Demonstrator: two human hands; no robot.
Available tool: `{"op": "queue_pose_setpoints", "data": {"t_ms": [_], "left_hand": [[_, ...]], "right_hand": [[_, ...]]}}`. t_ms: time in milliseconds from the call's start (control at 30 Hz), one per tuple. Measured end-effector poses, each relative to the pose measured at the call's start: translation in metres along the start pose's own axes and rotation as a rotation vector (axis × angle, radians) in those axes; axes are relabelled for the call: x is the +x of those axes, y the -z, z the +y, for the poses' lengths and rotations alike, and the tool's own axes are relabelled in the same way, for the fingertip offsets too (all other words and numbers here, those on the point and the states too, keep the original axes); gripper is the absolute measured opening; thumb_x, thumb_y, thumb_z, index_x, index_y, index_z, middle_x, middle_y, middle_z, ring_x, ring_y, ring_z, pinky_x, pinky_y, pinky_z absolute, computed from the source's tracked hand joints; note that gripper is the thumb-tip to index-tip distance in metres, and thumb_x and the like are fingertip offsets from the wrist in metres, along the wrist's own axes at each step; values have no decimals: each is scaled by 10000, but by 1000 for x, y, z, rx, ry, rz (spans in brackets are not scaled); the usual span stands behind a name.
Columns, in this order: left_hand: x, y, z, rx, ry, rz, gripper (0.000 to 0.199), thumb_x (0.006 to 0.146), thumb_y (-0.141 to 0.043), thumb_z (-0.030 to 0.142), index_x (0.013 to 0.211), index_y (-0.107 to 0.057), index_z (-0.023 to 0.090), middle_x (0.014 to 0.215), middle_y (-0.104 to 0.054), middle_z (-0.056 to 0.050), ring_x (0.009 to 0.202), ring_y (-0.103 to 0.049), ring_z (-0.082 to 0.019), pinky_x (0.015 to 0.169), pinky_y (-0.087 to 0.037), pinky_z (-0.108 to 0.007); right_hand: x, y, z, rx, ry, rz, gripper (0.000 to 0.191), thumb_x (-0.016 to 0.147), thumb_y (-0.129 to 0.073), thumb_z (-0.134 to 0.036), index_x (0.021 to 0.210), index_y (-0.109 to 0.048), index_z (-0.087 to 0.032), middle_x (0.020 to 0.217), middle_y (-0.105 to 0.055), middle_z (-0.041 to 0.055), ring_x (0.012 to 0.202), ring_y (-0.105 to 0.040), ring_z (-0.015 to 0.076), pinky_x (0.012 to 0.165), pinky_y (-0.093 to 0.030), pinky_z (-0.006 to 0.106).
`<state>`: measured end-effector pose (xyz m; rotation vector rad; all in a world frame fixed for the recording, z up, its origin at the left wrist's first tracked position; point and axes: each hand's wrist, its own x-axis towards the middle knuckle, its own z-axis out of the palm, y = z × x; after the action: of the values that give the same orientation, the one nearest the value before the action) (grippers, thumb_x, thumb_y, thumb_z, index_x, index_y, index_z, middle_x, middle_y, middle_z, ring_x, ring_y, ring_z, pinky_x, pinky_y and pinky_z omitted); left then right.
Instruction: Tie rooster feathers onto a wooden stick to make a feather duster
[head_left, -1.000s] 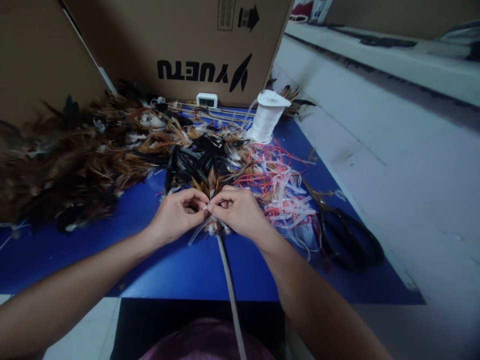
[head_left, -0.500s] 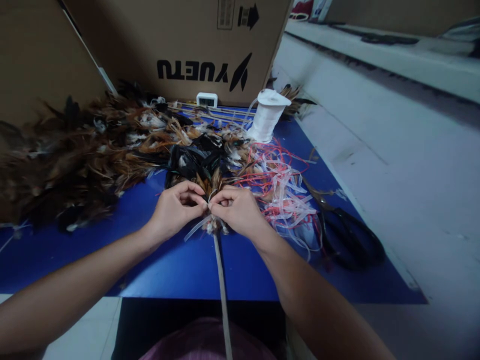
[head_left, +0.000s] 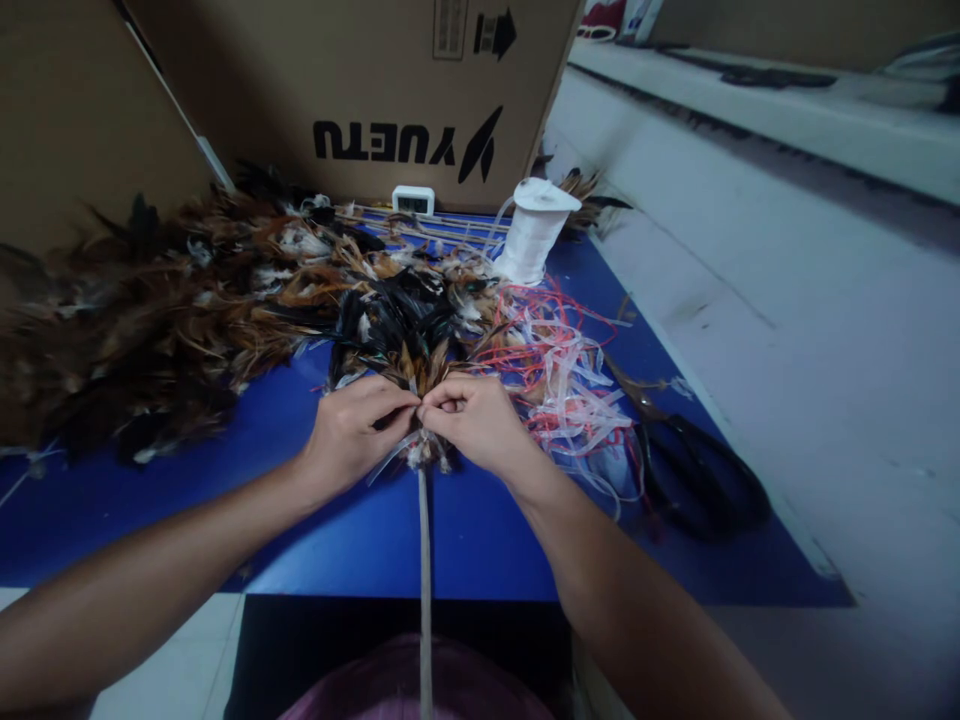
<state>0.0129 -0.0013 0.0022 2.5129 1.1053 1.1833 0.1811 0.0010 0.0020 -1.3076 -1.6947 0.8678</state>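
A thin stick [head_left: 425,560] runs from the near edge up to a bundle of dark and brown feathers [head_left: 401,325], whose pale quill ends show just below my hands. My left hand [head_left: 360,430] is pinched at the binding on the bundle, its fingertips meeting those of the other hand. From the right, my right hand [head_left: 476,415] pinches at the same spot. What lies between the fingertips is too small to make out; a clear ribbon end [head_left: 386,462] sticks out below my left hand.
A large feather pile [head_left: 172,310] covers the left. Behind stand a cardboard box [head_left: 360,70], a small white display [head_left: 413,200] and a white ribbon spool [head_left: 536,230]. To the right lie tangled red and clear strips [head_left: 570,380] and black-handled scissors [head_left: 705,475].
My left fingers have closed together and tilted over the binding. The stick's near end has swung left, and the quill ends have shifted slightly left.
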Motion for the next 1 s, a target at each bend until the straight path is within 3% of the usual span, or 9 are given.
{"op": "queue_pose_setpoints", "data": {"t_ms": [267,400,533,1000], "left_hand": [[2,5,3,27,156,-133,133,827,-547,205,836,-672,159,798,-646,-39,740,-589,-126,654,-451,-228],[4,7,2,-48,307,-216,137,827,-551,262,801,-652,173,761,-629,-17,693,-563,-122,616,-426,-228],[5,7,-2,-169,411,-295,174,839,-523,294,803,-643,174,788,-660,-14,735,-595,-136,680,-444,-247],[5,7,-7,-200,432,-361,179,842,-485,277,809,-625,170,770,-660,-9,709,-591,-134,642,-440,-230]], "right_hand": [[-2,2,-6,-85,26,10,104,645,-606,-137,639,-708,-156,606,-570,-9,564,-473,83,549,-348,216],[-2,2,-7,-114,55,15,98,663,-607,-143,641,-702,-159,617,-565,-9,576,-476,84,553,-345,215],[-2,2,-9,-122,54,11,86,669,-613,-144,644,-695,-158,628,-566,-9,579,-475,82,558,-346,215],[-2,-1,-5,-62,37,-4,81,678,-624,-164,670,-705,-158,616,-543,-15,550,-453,72,540,-346,211]]}}
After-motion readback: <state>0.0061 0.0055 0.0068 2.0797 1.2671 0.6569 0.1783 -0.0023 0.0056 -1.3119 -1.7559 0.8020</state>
